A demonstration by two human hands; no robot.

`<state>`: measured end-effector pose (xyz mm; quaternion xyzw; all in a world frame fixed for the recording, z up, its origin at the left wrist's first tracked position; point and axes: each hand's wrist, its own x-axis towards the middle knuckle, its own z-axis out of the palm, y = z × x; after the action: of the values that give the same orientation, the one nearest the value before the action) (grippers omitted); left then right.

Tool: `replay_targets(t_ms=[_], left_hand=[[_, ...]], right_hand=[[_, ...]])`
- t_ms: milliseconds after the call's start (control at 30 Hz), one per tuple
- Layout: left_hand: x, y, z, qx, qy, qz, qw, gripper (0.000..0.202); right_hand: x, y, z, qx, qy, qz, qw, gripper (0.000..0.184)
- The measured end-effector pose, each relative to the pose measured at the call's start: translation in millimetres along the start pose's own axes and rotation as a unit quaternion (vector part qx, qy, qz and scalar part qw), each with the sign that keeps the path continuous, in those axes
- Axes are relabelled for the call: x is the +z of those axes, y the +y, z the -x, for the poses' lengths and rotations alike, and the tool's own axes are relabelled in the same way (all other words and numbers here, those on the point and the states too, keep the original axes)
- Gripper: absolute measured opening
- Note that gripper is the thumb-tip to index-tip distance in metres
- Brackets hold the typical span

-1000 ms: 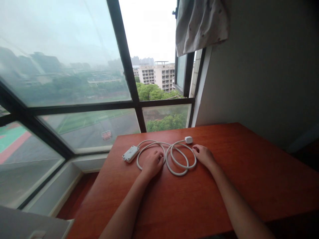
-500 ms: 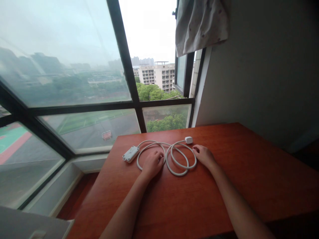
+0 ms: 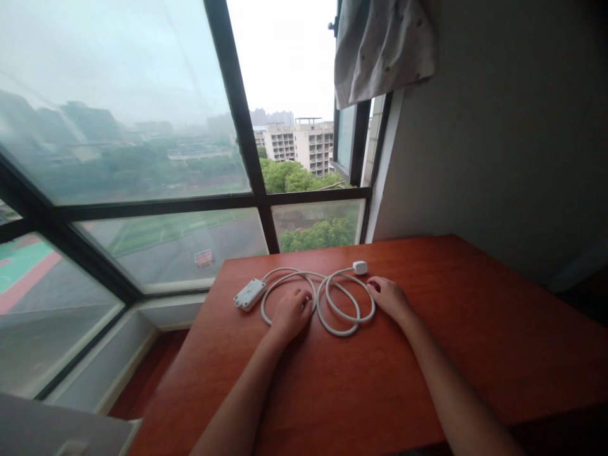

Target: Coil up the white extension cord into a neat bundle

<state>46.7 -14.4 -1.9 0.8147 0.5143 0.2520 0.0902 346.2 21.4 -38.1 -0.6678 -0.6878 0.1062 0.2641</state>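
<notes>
A white cable lies in two loops on the red-brown wooden table. One end carries a flat white socket block at the left, the other a small white plug at the far right. My left hand rests knuckles up inside the left loop, its fingers curled onto the cable where the loops meet. My right hand lies at the right edge of the right loop, just below the plug. Its fingertips are bent together on the cable.
The table stands against a large dark-framed window at the back and a grey wall on the right. A pale curtain hangs bunched at the top. The floor drops away past the table's left edge.
</notes>
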Motion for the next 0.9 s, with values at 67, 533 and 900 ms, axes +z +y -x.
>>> replay_targets(t_ms=[67,533,900], left_hand=[[0.2,-0.3,0.1,0.000,0.000,-0.002,1.000,0.016],[-0.6,0.7,0.2,-0.008,-0.002,0.007,1.000,0.015],[-2.0,1.1,-0.4,-0.009,-0.007,0.006,1.000,0.015]], right_hand=[[-0.2,-0.4,0.1,-0.001,0.000,0.000,1.000,0.020],[-1.8,-2.8,0.1,0.006,-0.008,-0.005,1.000,0.020],[-1.5,-2.6,-0.1,0.005,-0.010,-0.007,1.000,0.019]])
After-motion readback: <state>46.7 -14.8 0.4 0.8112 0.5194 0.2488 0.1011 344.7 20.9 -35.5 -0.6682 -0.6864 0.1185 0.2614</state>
